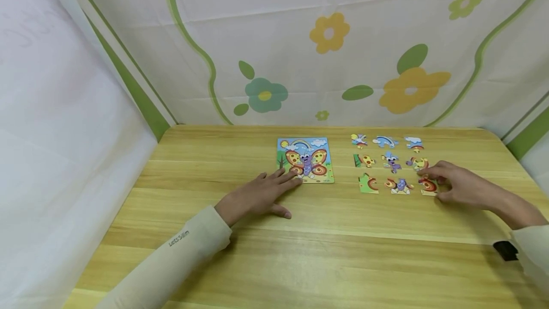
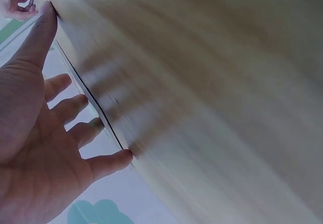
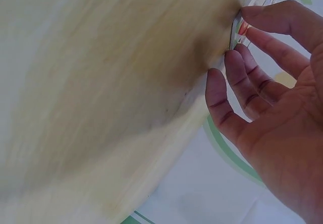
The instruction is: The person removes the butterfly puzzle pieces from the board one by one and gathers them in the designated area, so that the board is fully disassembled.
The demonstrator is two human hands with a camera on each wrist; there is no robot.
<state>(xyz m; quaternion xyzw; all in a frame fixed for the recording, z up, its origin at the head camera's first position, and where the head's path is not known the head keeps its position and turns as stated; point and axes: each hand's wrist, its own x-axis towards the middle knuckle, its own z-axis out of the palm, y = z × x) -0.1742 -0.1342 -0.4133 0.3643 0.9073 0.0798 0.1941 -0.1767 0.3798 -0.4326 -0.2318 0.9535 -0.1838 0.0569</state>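
Note:
A square butterfly picture board [image 1: 319, 147] lies on the table. My left hand [image 1: 262, 193] is spread flat, its fingertips resting on the lower left corner of that board. In the left wrist view the fingers [image 2: 108, 164] are spread and grip nothing. To the right, several puzzle pieces lie apart in rows. My right hand [image 1: 465, 186] has thumb and index finger at opposite edges of the lower right puzzle piece [image 1: 428, 185], pinching it at the table surface. Just above sits a yellow and red wing piece [image 1: 420, 163], close to the index fingertip.
Loose pieces include a rainbow piece [image 1: 385, 141], a purple head piece [image 1: 391, 161] and a green corner piece [image 1: 368, 184]. The wooden table [image 1: 300, 261] meets a flower-printed cloth [image 1: 274, 46] behind. A black object [image 1: 505, 251] shows by the right sleeve.

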